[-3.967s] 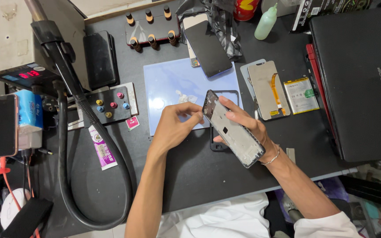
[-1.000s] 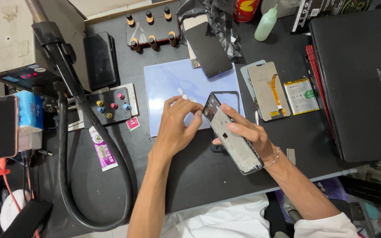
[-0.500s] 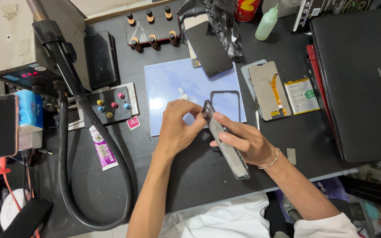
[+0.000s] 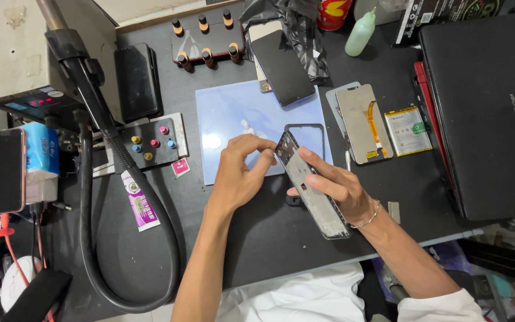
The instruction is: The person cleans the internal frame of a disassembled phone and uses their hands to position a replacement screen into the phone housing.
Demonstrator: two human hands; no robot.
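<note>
Over the blue mat, the right hand grips the phone frame tilted edge-up, exposing its eleven-o'clock corner, which the left hand pinches with curled fingers.

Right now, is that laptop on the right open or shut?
Shut: the black laptop lies flat on the desk with its lid down, no screen or keys showing.

A stripped phone frame, tilted on edge, lifted above the mat.
</note>
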